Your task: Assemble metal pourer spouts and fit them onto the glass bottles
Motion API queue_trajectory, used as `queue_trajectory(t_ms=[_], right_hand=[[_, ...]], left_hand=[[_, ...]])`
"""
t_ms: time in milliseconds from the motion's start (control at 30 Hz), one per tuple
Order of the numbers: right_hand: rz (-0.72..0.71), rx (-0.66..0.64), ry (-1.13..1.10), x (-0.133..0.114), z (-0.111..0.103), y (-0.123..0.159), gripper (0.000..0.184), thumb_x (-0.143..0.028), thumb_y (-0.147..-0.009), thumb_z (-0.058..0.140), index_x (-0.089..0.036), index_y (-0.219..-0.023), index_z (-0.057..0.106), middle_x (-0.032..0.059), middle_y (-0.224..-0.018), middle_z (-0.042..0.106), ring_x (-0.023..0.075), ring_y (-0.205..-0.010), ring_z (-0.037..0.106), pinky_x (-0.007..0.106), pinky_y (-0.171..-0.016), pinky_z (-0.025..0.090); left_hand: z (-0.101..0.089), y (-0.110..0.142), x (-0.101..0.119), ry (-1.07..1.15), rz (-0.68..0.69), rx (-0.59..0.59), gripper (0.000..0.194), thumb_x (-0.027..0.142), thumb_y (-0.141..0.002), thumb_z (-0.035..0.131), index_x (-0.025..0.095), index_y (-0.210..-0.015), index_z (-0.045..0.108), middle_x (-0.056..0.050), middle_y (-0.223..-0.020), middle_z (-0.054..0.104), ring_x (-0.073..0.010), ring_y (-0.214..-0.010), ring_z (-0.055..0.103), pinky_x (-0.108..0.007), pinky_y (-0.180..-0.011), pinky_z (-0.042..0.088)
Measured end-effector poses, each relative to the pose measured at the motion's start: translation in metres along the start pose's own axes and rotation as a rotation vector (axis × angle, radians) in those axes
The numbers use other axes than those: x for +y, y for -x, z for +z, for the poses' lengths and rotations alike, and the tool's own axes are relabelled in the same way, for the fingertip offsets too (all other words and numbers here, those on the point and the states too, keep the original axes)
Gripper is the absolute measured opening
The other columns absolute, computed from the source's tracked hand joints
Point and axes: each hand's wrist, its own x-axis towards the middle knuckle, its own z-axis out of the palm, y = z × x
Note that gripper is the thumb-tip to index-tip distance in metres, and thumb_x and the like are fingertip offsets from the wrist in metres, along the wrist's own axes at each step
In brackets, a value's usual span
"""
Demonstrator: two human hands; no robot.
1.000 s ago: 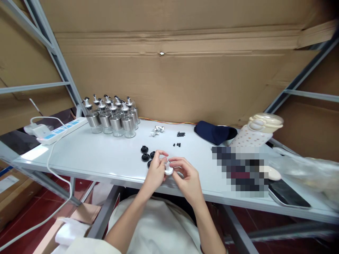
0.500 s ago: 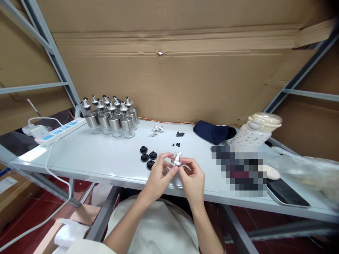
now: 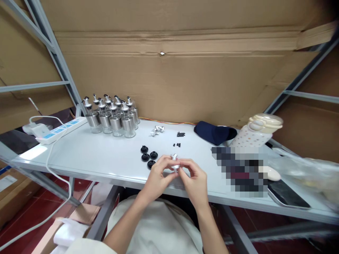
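Observation:
Between my hands, above the front of the white table [image 3: 106, 160], is a silver pour spout [image 3: 175, 165]. My left hand [image 3: 159, 174] pinches it from the left with thumb and fingers. From the other side my right hand [image 3: 194, 178] grips it too, fingertips meeting those of the left. Parts of the spout are covered by the fingers. Just left of my hands lie several black ribbed stoppers [image 3: 145, 157]. Farther back are a small heap of silver spouts [image 3: 158, 131], some black flap pieces [image 3: 181, 134] and tiny black plugs [image 3: 178, 145].
Several glass-and-steel bottles [image 3: 116, 126] with spouts stand at the back left, beside a power strip [image 3: 63, 129]. On the right are a navy cap [image 3: 215, 133], a dotted drinking bottle [image 3: 253, 135], a phone [image 3: 288, 194] and a plastic bag [image 3: 309, 173]. Cardboard [image 3: 169, 84] walls the back.
The spout and both hands have shifted a little to the right. It has been turned between the fingers, and the right fingers have closed in on it. Objects on the table stay put.

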Motion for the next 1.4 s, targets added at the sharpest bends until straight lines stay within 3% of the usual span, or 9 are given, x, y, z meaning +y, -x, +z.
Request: queue_trajectory(t_ms=[100,233,367,500,633,767,900,1200,1400], right_hand=[[-0.132,-0.126,0.134,-0.002,-0.014,-0.010,0.016,-0.017,-0.084,0.054,-0.021,-0.093,0.067,0.0052,-0.095,0.069,0.0191,-0.087,0.064,0.032,-0.079,0.051],[-0.197,-0.134,0.523,0.004,-0.032,-0.037,0.034,-0.013,-0.084,0.043,-0.016,-0.112,0.063,0.0110,-0.107,0.064,0.0250,-0.099,0.060,0.039,-0.088,0.048],[-0.061,-0.525,1.035,0.015,-0.038,-0.065,0.050,-0.009,-0.088,0.039,-0.009,-0.136,0.049,0.0175,-0.119,0.060,0.0312,-0.107,0.056,0.041,-0.089,0.045],[-0.029,-0.716,1.145,0.021,-0.030,-0.084,0.055,-0.009,-0.090,0.042,-0.013,-0.145,0.039,0.0180,-0.119,0.059,0.0289,-0.102,0.059,0.037,-0.085,0.045],[-0.093,-0.733,1.149,0.020,-0.016,-0.106,0.047,-0.012,-0.092,0.046,-0.018,-0.138,0.050,0.0176,-0.117,0.057,0.0309,-0.107,0.054,0.038,-0.083,0.043],[-0.148,-0.759,1.111,0.022,-0.004,-0.125,0.026,-0.013,-0.088,0.055,-0.019,-0.107,0.073,0.0147,-0.110,0.060,0.0291,-0.108,0.051,0.034,-0.085,0.040],[-0.131,-0.742,1.050,0.031,0.000,-0.126,0.026,-0.004,-0.085,0.052,-0.013,-0.084,0.076,0.0145,-0.097,0.065,0.0250,-0.100,0.055,0.029,-0.081,0.039],[0.038,-0.597,0.824,0.015,-0.013,-0.072,0.024,0.000,-0.077,0.052,-0.014,-0.066,0.068,0.0076,-0.069,0.067,0.0175,-0.066,0.060,0.024,-0.061,0.038],[0.089,-0.379,0.663,0.008,0.001,-0.032,0.021,-0.002,-0.079,0.045,-0.014,-0.079,0.061,0.0108,-0.082,0.066,0.0209,-0.078,0.061,0.027,-0.070,0.042]], left_hand=[[0.001,0.000,-0.001,0.047,-0.011,0.045,0.023,0.009,-0.081,0.063,0.023,-0.099,0.066,-0.003,-0.103,0.057,-0.0170,-0.101,0.059,-0.028,-0.089,0.047],[0.002,-0.001,0.000,0.084,-0.078,0.091,0.022,0.010,-0.082,0.061,0.021,-0.101,0.061,-0.003,-0.103,0.055,-0.0137,-0.090,0.062,-0.029,-0.087,0.048],[0.002,-0.001,0.001,0.042,-0.108,0.054,0.021,0.010,-0.083,0.058,0.020,-0.102,0.059,-0.004,-0.103,0.054,-0.0143,-0.091,0.062,-0.029,-0.086,0.047],[0.001,0.000,0.000,-0.011,-0.130,0.025,0.023,0.011,-0.084,0.057,0.021,-0.104,0.059,-0.004,-0.104,0.055,-0.0145,-0.091,0.061,-0.029,-0.086,0.047],[0.001,-0.001,0.001,-0.033,-0.149,0.012,0.023,0.011,-0.083,0.058,0.020,-0.105,0.060,-0.005,-0.105,0.056,-0.0150,-0.090,0.061,-0.029,-0.085,0.048],[0.001,-0.001,0.003,-0.049,-0.147,0.021,0.023,0.012,-0.083,0.058,0.020,-0.105,0.060,-0.005,-0.104,0.056,-0.0153,-0.091,0.061,-0.029,-0.085,0.048],[0.001,0.000,0.003,-0.059,-0.154,0.014,0.023,0.012,-0.084,0.058,0.020,-0.105,0.060,-0.005,-0.104,0.057,-0.0149,-0.091,0.061,-0.028,-0.086,0.047],[-0.002,-0.011,0.010,-0.166,-0.150,-0.081,0.024,0.012,-0.082,0.057,0.019,-0.104,0.060,-0.005,-0.103,0.059,-0.0166,-0.090,0.060,-0.029,-0.083,0.046],[-0.007,-0.014,0.007,-0.183,-0.167,-0.128,0.024,0.011,-0.080,0.057,0.019,-0.103,0.057,-0.005,-0.099,0.061,-0.0174,-0.086,0.060,-0.030,-0.082,0.045]])
